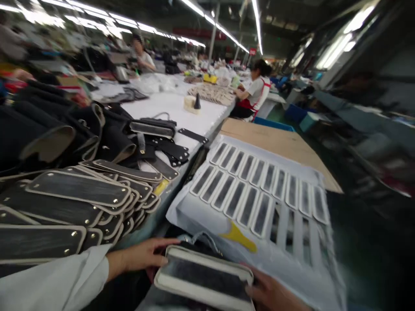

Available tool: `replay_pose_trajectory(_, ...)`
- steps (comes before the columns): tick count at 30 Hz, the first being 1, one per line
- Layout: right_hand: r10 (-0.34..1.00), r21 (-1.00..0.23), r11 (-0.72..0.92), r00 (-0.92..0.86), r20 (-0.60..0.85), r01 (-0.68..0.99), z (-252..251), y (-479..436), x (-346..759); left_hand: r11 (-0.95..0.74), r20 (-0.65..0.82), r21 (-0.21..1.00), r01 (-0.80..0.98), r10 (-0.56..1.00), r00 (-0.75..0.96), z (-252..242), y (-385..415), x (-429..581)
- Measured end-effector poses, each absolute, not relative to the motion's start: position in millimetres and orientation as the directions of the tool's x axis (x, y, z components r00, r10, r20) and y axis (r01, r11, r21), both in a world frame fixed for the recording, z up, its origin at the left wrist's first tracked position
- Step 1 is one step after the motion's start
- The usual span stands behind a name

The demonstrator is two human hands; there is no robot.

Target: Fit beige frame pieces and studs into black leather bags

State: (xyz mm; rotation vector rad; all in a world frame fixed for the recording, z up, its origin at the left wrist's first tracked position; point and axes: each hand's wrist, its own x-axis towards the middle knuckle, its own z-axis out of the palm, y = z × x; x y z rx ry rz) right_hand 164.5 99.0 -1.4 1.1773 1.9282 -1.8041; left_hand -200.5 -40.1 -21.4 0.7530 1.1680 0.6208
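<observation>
Close to me, a black bag (207, 270) is tilted with its long rounded bottom up; the bottom has pale edges and a dark strip. My left hand (142, 257) holds its left end, thumb on the near face and fingers stretched behind. At the opposite end, my right hand (270, 289) grips the corner, blurred, its fingers partly hidden. Beyond the bag lies a yellow scraper (240, 236) on a pale sheet (194, 211). Rows of dark oblong panels (231, 196) with white borders lie on that sheet.
Piled to my left are dark oblong leather pieces (78, 188) with metal studs. Behind them stand black bag bodies (42, 125). Another black bag (152, 127) rests on the white table (162, 103). Brown cardboard (269, 142) lies ahead; a co-worker (257, 90) sits farther off.
</observation>
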Motion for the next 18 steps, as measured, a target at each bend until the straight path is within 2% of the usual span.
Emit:
replay_pose_trajectory(2,0.39,-0.703,-0.241,-0.597,-0.702,0.669,-4.7,83.9,173.3,0.612,-0.587,0.79,-0.029,0.769,0.253,-25.1,-41.7,-202.1)
replay_pose_trajectory(5,0.437,-0.724,-0.331,-0.582,-0.686,0.605,-9.2,75.0,180.5,0.62,-0.605,0.784,-0.017,0.771,0.2,-37.2,-46.4,-202.7)
replay_pose_trajectory(9,0.525,-0.792,-0.335,-0.596,-0.607,0.511,-10.9,65.5,184.6,0.608,-0.599,0.793,-0.028,0.788,0.14,-45.1,-57.8,-200.8)
replay_pose_trajectory(13,0.5,-0.819,-0.402,-0.652,-0.57,0.409,-7.4,58.3,191.0,0.595,-0.589,0.804,-0.029,0.801,0.108,-37.5,-61.0,-197.3)
replay_pose_trajectory(18,0.507,-0.797,-0.362,-0.616,-0.604,0.484,-1.9,56.5,189.4,0.591,-0.593,0.805,0.058,0.798,0.108,-24.3,-56.5,-191.2)
